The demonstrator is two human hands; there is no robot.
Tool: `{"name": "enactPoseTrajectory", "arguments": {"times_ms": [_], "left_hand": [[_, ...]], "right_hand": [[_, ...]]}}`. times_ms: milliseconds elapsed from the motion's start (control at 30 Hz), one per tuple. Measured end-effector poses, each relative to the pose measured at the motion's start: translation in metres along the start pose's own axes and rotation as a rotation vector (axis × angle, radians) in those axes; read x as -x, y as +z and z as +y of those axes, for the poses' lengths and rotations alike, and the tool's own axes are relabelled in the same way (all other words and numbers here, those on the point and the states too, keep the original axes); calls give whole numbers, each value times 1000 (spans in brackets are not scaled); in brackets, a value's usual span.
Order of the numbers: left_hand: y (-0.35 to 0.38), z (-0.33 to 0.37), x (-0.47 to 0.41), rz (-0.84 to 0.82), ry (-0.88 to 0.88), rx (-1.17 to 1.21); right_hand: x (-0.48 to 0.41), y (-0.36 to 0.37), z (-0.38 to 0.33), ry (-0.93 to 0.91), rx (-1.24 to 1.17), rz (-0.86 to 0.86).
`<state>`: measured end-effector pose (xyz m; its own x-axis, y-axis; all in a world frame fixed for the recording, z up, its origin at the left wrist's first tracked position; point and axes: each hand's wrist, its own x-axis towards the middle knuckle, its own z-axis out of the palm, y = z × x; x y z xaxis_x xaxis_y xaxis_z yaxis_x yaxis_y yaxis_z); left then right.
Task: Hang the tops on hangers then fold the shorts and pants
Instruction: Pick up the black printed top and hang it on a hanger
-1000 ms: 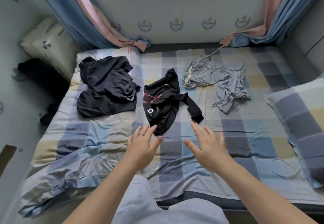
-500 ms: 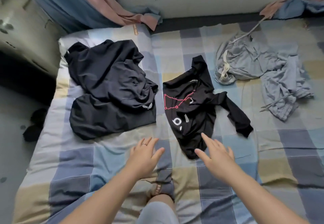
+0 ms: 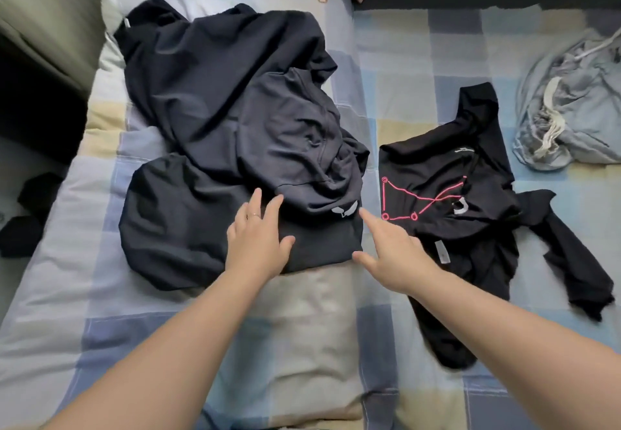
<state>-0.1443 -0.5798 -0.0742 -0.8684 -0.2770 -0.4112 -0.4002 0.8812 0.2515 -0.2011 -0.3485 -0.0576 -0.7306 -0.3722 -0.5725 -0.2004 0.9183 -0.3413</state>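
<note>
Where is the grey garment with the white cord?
The grey garment lies crumpled at the head view's right edge, on the bed, right of the pink-lined black top.

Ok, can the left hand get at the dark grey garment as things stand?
Probably yes. The left hand is open with its fingers over the near edge of the dark grey garment; nothing covers it, and the right hand is off to the side.
</note>
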Motion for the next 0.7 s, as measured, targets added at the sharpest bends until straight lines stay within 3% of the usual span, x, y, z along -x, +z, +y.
{"name": "enactPoseTrajectory", "arguments": {"times_ms": [100, 267, 433, 700], "left_hand": [[-6, -12, -37, 100, -14, -8], [-9, -33, -84, 69, -8, -26], [20, -22, -65, 219, 56, -250], [90, 58, 19, -25, 314, -253]], "right_hand": [[-43, 7, -22, -85, 97, 72], [-103, 11, -54, -83, 212, 142], [-115, 20, -52, -77, 342, 313], [-15, 39, 43, -13, 330, 211]]}}
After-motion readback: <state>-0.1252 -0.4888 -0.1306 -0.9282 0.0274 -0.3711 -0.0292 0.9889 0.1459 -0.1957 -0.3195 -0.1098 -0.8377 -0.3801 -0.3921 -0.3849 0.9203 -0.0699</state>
